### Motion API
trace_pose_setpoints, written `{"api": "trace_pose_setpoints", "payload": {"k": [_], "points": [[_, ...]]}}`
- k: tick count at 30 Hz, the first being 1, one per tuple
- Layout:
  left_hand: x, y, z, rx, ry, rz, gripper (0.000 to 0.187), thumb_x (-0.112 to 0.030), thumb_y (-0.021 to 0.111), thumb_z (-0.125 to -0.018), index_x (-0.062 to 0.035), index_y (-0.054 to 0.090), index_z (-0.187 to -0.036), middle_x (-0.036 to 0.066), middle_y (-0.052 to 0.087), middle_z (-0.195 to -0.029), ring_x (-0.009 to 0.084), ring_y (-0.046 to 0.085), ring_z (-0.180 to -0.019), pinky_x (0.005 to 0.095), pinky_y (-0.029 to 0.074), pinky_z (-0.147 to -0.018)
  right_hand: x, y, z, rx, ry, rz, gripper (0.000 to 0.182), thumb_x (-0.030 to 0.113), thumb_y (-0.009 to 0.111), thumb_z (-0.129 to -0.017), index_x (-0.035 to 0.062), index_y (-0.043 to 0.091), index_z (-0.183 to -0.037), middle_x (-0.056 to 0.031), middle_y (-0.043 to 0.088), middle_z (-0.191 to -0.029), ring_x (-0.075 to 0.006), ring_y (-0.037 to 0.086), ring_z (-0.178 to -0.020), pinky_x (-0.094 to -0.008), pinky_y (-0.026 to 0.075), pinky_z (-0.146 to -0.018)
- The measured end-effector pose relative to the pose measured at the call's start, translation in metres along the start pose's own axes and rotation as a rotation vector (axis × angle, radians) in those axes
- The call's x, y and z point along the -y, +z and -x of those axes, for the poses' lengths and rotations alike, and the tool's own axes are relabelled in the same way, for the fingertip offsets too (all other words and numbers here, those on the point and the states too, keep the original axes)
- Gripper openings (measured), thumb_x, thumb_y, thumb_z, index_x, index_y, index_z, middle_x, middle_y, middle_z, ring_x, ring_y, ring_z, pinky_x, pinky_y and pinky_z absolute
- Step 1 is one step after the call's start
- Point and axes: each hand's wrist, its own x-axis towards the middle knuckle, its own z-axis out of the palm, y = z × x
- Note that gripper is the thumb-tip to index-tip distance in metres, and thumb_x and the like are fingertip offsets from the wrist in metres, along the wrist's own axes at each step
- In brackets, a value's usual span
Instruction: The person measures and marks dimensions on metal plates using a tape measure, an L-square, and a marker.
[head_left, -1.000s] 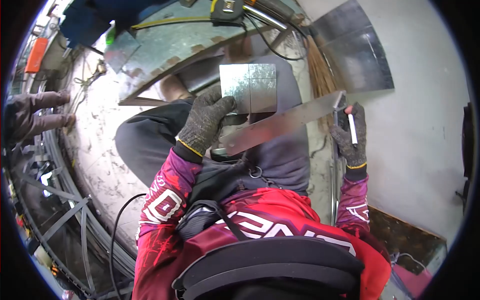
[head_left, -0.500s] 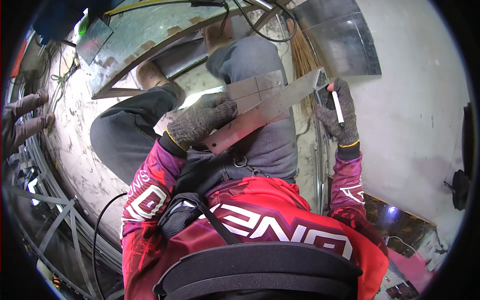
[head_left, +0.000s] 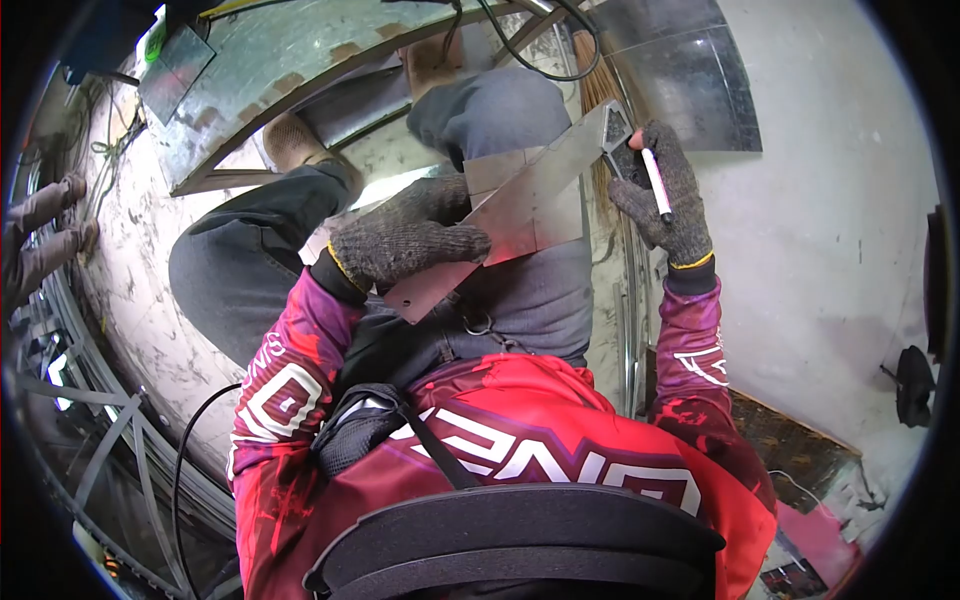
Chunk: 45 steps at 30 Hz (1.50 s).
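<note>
Gray gloved, the left hand [head_left: 410, 235] held on tight: its fingers pinched a square metal sheet [head_left: 558, 220] and a long metal strip [head_left: 530, 187] together. The sheet was over the person's right leg [head_left: 495, 110], and the strip lay slanted across it. The right hand [head_left: 668, 195], also gloved, had its fingers closed on a white pen [head_left: 655, 180]. It was next to the strip's high end, but I could not tell if they touched. Nearby was a straw broom [head_left: 597, 75].

This is looking like a metal workshop; long grey strips [head_left: 165, 455] are lying left; a scuffed bench [head_left: 260, 65] is standing far; sheet metal [head_left: 690, 85] is resting far right.
</note>
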Motion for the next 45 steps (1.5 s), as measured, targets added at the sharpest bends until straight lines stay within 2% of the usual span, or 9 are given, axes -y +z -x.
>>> {"api": "trace_pose_setpoints", "payload": {"k": [16,29,31,32,34,37,41,43,45], "points": [[0.005,0.006,-0.001,-0.060,0.065,-0.027,0.036,-0.023,0.073,-0.090,0.0014,0.068,-0.116,0.005,0.069,-0.097,0.0116,0.060,-0.088,0.0311,0.051,-0.083,-0.001,0.002,0.002,0.020,0.036,-0.004,0.057,0.016,0.082,-0.081,0.0064,0.050,-0.127,-0.0116,0.059,-0.114,-0.0251,0.063,-0.100,-0.0381,0.053,-0.086],[0.023,-0.006,0.006,-0.041,-0.018,-0.134,0.035,-0.024,0.071,-0.093,-0.0022,0.067,-0.121,0.009,0.069,-0.113,0.0190,0.063,-0.102,0.0336,0.050,-0.092,0.007,0.001,-0.004,0.005,0.018,0.018,0.057,0.019,0.084,-0.081,0.0054,0.051,-0.126,-0.0122,0.059,-0.114,-0.0276,0.063,-0.098,-0.0384,0.052,-0.085],[0.036,-0.016,0.004,-0.016,0.653,-0.901,0.034,-0.024,0.068,-0.096,-0.0013,0.068,-0.121,0.010,0.069,-0.119,0.0221,0.064,-0.107,0.0351,0.050,-0.095,0.007,0.003,-0.003,-0.020,0.032,0.003,0.053,0.019,0.082,-0.082,0.0064,0.053,-0.125,-0.0121,0.061,-0.117,-0.0249,0.063,-0.104,-0.0370,0.051,-0.093],[0.035,-0.014,0.004,-0.014,0.648,-0.902,0.034,-0.024,0.068,-0.096,-0.0013,0.068,-0.121,0.010,0.069,-0.119,0.0221,0.064,-0.107,0.0351,0.050,-0.095,0.008,0.003,-0.004,-0.020,0.033,-0.001,0.053,0.019,0.082,-0.082,0.0064,0.053,-0.125,-0.0121,0.061,-0.117,-0.0249,0.063,-0.104,-0.0370,0.051,-0.093],[0.025,-0.008,0.005,0.003,0.033,-0.305,0.030,-0.023,0.066,-0.096,-0.0041,0.069,-0.120,0.011,0.069,-0.118,0.0239,0.064,-0.107,0.0366,0.050,-0.095,0.013,0.003,-0.006,-0.038,0.050,-0.024,0.054,0.018,0.085,-0.081,0.0056,0.052,-0.123,-0.0107,0.061,-0.106,-0.0215,0.064,-0.086,-0.0357,0.054,-0.078],[-0.021,0.005,0.008,-0.030,-0.111,-0.251,0.027,-0.022,0.064,-0.096,-0.0054,0.071,-0.116,0.012,0.068,-0.119,0.0278,0.064,-0.109,0.0394,0.049,-0.095,0.012,0.005,-0.006,-0.070,0.078,-0.103,0.053,0.017,0.085,-0.081,0.0060,0.053,-0.122,-0.0093,0.062,-0.103,-0.0192,0.064,-0.085,-0.0348,0.054,-0.078],[-0.007,0.007,0.010,-0.077,-0.099,-0.169,0.027,-0.022,0.066,-0.094,-0.0037,0.071,-0.114,0.015,0.069,-0.116,0.0314,0.064,-0.109,0.0414,0.049,-0.094,0.019,0.003,-0.011,-0.076,0.053,-0.014,0.049,0.017,0.085,-0.082,0.0057,0.056,-0.121,-0.0084,0.062,-0.103,-0.0173,0.064,-0.086,-0.0326,0.054,-0.079],[0.013,0.005,0.007,-0.126,0.188,-0.337,0.028,-0.024,0.068,-0.093,-0.0002,0.069,-0.108,0.011,0.070,-0.093,0.0199,0.064,-0.086,0.0353,0.051,-0.081,0.016,0.005,-0.015,-0.101,0.003,0.017,0.048,0.017,0.084,-0.083,0.0058,0.056,-0.120,-0.0083,0.062,-0.103,-0.0176,0.064,-0.086,-0.0324,0.054,-0.079],[0.019,0.004,0.005,-0.144,0.169,-0.326,0.028,-0.024,0.067,-0.094,0.0001,0.070,-0.109,0.015,0.069,-0.105,0.0273,0.064,-0.096,0.0392,0.051,-0.087,0.018,0.005,-0.019,-0.125,-0.047,0.048,0.046,0.017,0.084,-0.084,0.0059,0.056,-0.119,-0.0082,0.062,-0.103,-0.0179,0.064,-0.086,-0.0322,0.054,-0.079]]}}
